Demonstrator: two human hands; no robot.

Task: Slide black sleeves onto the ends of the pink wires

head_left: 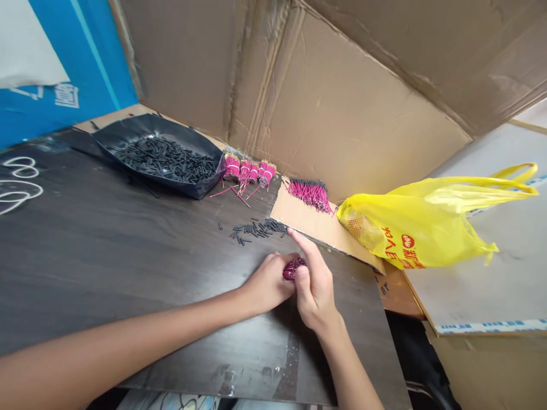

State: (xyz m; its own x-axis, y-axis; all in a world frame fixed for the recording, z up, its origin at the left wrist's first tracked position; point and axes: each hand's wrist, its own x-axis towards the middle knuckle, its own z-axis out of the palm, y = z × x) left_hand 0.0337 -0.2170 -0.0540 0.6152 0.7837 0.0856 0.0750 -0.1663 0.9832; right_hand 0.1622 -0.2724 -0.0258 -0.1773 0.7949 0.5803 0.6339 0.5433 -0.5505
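One bundle of dark pink wires (292, 269) sits between the hands above the dark tabletop (141, 245); the left hand (271, 282) has its fingers curled round it; the right hand (315, 287) has its thumb at the bundle's near side and its index finger stretched towards loose black tubes (256, 229), though whether its other fingers grip anything cannot be told; beyond, more pink wires (310, 195) lie in a row on a cardboard strip (337, 230), near a black tray (145, 125) holding many tubes.
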